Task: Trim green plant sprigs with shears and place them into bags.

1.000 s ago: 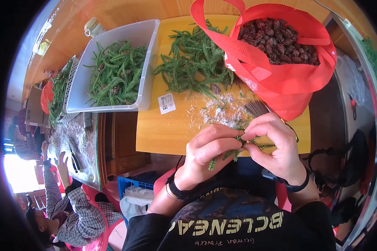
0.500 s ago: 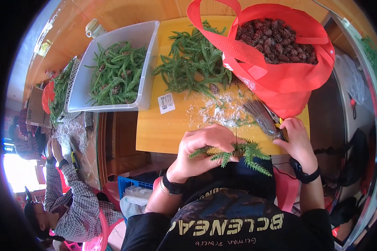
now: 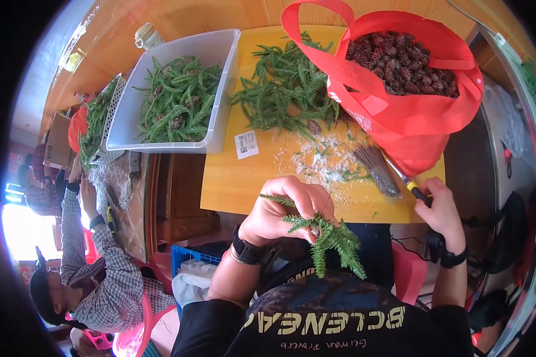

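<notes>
My left hand is closed around a green artificial pine sprig, held over the table's near edge. Its needled tips hang out below my fingers, and what lies inside the grip is partly hidden. My right hand is at the table's right edge, its fingers closed on the black end of a tool with a yellow-and-black handle and a slim metal front. The tool's far end lies beside the red bag, and its exact kind is unclear. Just left of it rests a bundle of thin dark wires in clear plastic.
A red bag full of pine cones stands at the back right. Pine sprigs are heaped beside a clear bin of sprigs and cones. White crumbs and a label lie nearer. A co-worker sits left.
My right hand has moved rightward and toward me with the tool handle, showing more of the tool. The sprig in my left hand has tilted further downward. The whole view has shifted slightly.
</notes>
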The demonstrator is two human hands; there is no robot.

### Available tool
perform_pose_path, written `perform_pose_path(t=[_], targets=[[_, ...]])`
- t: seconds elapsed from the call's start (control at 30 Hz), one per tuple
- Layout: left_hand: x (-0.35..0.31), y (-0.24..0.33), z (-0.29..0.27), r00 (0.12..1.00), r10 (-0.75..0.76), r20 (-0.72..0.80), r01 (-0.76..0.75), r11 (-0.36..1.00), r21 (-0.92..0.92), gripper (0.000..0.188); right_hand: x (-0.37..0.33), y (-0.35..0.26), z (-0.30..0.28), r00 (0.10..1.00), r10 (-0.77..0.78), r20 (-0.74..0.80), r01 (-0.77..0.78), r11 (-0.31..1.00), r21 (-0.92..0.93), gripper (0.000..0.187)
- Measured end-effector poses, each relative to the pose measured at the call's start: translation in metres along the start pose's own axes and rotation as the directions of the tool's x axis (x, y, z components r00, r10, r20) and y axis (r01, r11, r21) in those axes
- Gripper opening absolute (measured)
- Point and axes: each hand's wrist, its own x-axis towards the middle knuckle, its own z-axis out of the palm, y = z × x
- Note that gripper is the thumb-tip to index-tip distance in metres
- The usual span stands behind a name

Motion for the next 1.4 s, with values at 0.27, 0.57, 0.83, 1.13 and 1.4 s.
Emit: perform_pose_path(t=[0.27, 0.57, 0.83, 1.13, 1.4], targets=[[0.001, -0.013, -0.005, 0.996, -0.049, 0.081, 0.064, 0.979, -0.196, 0.025, -0.01, -0.067, -0.036, 0.933, -0.323, 0.157, 0.237, 0.883, 0.406, 0.014], [0.001, -0.019, -0.009, 0.967, -0.06, 0.248, 0.141, 0.935, -0.325, 0.029, 0.014, -0.092, -0.017, 0.802, -0.569, 0.185, 0.441, 0.771, 0.459, 0.017], [0.0, -0.019, -0.006, 0.96, -0.153, 0.235, 0.236, 0.894, -0.381, 0.028, 0.026, -0.097, -0.014, 0.712, -0.688, 0.143, 0.595, 0.698, 0.397, 0.022], [-0.001, -0.019, -0.009, 0.951, -0.177, 0.252, 0.265, 0.886, -0.38, 0.029, 0.028, -0.096, -0.015, 0.706, -0.697, 0.129, 0.622, 0.696, 0.358, 0.023], [-0.001, -0.019, -0.005, 0.951, -0.178, 0.254, 0.275, 0.864, -0.422, 0.025, 0.03, -0.094, -0.013, 0.709, -0.696, 0.112, 0.612, 0.687, 0.393, 0.019]])
